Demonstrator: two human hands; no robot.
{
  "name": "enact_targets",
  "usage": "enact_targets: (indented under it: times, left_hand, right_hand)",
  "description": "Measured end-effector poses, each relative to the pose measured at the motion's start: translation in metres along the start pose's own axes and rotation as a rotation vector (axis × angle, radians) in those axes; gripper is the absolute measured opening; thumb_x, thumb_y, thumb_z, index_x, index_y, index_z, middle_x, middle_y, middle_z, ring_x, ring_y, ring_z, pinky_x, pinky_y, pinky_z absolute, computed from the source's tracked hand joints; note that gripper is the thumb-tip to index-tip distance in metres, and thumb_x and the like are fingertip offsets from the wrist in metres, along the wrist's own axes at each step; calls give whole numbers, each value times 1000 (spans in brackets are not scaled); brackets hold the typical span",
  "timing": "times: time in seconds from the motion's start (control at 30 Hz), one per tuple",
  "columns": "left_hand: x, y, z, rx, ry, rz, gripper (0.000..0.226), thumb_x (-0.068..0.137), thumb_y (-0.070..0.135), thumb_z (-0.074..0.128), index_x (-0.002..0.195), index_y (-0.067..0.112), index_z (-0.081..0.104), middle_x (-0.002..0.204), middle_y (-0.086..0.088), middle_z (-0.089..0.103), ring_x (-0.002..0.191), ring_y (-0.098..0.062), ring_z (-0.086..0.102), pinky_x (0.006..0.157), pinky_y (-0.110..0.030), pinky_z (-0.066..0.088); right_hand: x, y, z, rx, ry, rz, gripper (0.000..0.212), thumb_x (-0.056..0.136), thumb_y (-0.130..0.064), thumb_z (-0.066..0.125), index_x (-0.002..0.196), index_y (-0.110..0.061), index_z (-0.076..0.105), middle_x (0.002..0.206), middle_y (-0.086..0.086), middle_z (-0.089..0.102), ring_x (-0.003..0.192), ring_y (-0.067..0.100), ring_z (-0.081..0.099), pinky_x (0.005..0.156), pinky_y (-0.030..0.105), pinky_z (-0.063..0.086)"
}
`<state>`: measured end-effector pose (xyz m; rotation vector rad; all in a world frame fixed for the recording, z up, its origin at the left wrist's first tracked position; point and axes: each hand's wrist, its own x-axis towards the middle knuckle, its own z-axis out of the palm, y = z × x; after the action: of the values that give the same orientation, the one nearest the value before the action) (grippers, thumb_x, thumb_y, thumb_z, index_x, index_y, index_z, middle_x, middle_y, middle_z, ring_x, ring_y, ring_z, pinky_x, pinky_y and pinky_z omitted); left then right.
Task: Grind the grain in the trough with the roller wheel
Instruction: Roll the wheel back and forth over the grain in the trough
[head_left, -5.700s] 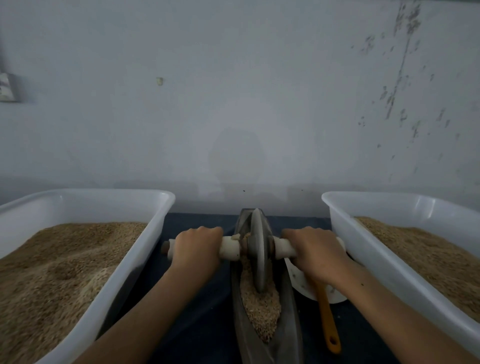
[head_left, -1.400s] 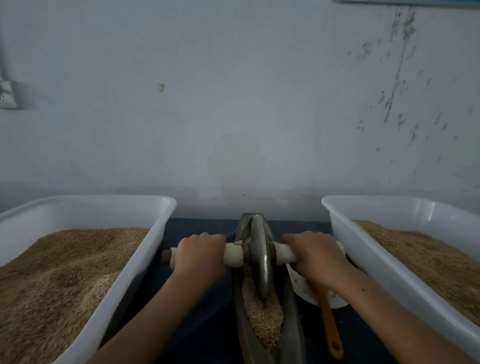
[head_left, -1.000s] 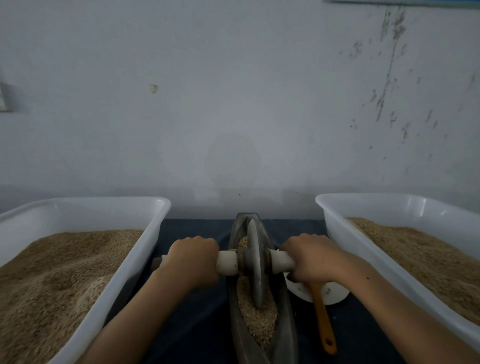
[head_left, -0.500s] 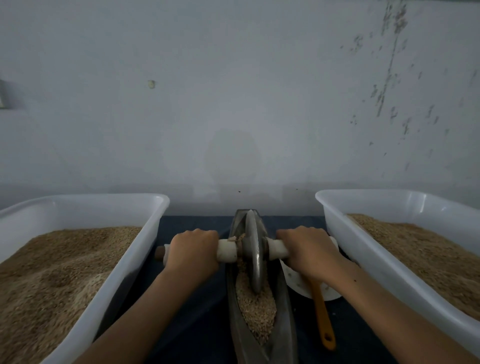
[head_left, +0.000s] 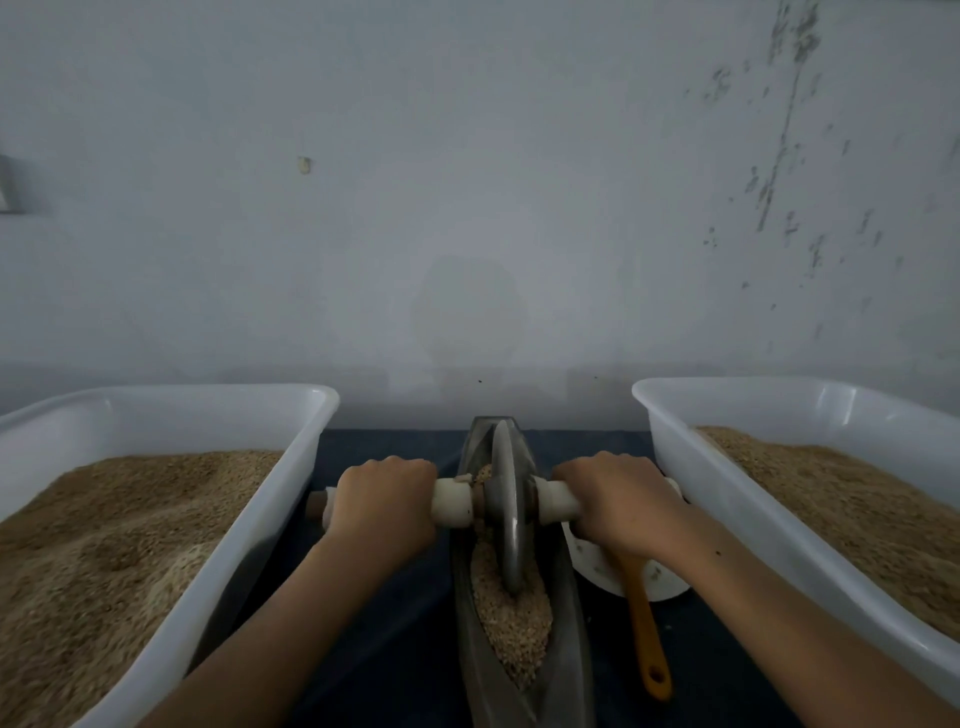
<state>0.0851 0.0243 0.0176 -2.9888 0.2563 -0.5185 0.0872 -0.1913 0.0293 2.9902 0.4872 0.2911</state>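
Both fists clenched on axle handle, left hand (head_left: 382, 501) + right hand (head_left: 615, 501) either side of roller wheel (head_left: 506, 514), frame centre: even downforce, keeps disc upright in trough (head_left: 569, 639) on grain (head_left: 511, 618).

Looks like a small grain-processing workshop, not a home kitchen: bare scuffed wall (head_left: 467, 208) w/ peeling marks, dark worktable (head_left: 405, 623), 2 big white tubs (head_left: 291, 499) (head_left: 691, 467) of bulk grain either side of a metal grinding trough (head_left: 571, 649).
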Motion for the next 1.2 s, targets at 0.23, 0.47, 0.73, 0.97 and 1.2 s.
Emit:
enact_targets:
  times: [0.23,0.47,0.73,0.97,1.2]
  left_hand:
    - [1,0,1,-22,23,2,21,88,34,56,107,25,54,101,5,62,90,-13,59,71,-25,38]
    - [0,-4,-6,2,-144,68,28,85,34,61,109,19,57,101,2,62,79,-10,49,72,-24,40]
    - [0,0,-2,-12,-7,-3,22,88,35,56,108,26,55,102,4,62,93,-14,59,71,-26,37]
    - [2,-2,-3,3,-83,16,25,87,32,58,110,23,57,103,3,63,93,-14,60,74,-26,41]
    - [-1,-5,-9,-5,-261,37,35,82,34,64,113,19,55,104,1,61,92,-15,58,76,-26,42]
  right_hand:
    - [-2,-1,5,-17,140,-3,14,90,-22,54,103,-24,51,99,0,62,91,21,59,68,30,30]
    - [-2,5,-9,17,-170,-66,27,83,-24,65,108,-22,59,95,-1,62,82,16,58,56,24,34]
    - [-2,1,3,-13,136,-34,21,90,-21,54,110,-28,52,101,-2,63,92,18,60,68,28,31]
    - [-3,2,1,-19,75,-46,20,88,-20,56,107,-26,54,100,-1,63,90,18,59,67,28,33]
    - [-3,5,-9,-17,-167,-78,31,81,-26,66,111,-23,61,97,0,65,87,17,62,62,27,40]
